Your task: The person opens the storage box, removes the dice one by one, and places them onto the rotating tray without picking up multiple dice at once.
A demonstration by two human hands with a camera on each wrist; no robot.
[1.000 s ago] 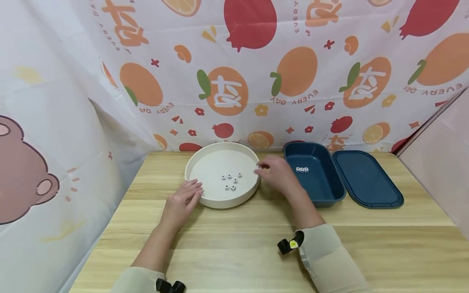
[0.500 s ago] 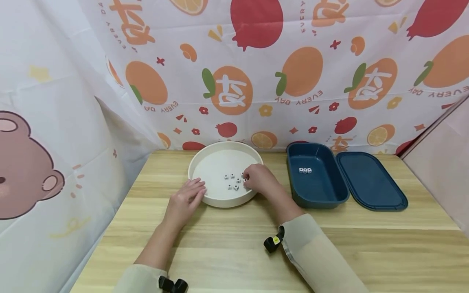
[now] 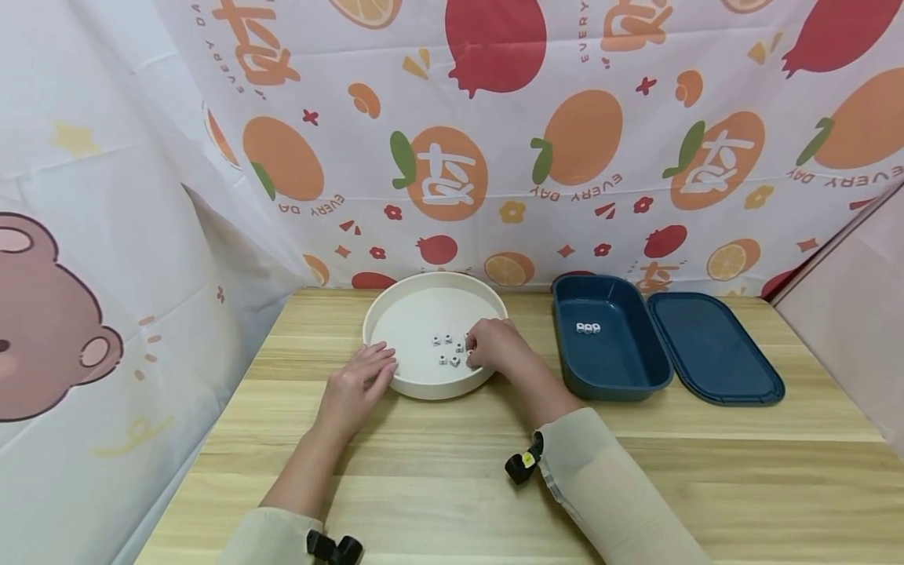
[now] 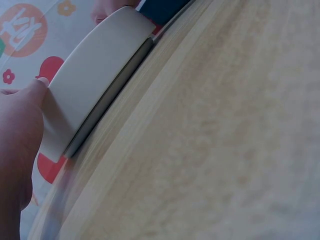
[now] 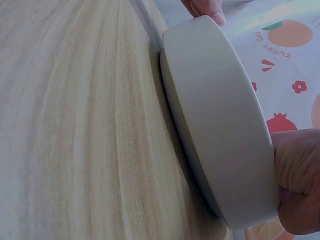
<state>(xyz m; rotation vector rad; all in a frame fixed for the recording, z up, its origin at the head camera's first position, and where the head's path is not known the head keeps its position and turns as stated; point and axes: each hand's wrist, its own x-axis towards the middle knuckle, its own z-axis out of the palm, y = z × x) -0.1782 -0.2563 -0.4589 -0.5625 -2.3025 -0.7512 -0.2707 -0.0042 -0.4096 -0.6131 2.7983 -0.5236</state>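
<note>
- A small white die (image 3: pixel 470 353) is inside the round cream tray (image 3: pixel 432 390), toward its right side. The fingers of the right hand (image 3: pixel 496 344) look pinched together on it; whether it touches the tray floor, I cannot tell.
- A second ago this hand was at the tray's right rim with the die; now it is inside, so I judge the handling has shifted from the edge to the group of dice.
- Six other dice (image 3: pixel 455 362) lie loosely grouped just beside it, one partly hidden by the hand.
- The left hand (image 3: pixel 359 384) rests at the near left rim, its fingers extended and holding no die, much as a second ago.
- Only the head view shows dice. Both wrist views look along the tray's outer wall and its recessed lower edge (image 5: pixel 183 132); the left one shows a fingertip touching the rim, while the right one loses the right fingertips behind the wall.
- Farther right, a blue box (image 3: pixel 621 391) holds three dice in a row (image 3: pixel 588 328), with a blue lid (image 3: pixel 716 349) lying just beside it.
- Beneath everything is the wooden bench (image 3: pixel 424 486); printed cloth (image 3: pixel 395 47) hangs behind.
</note>
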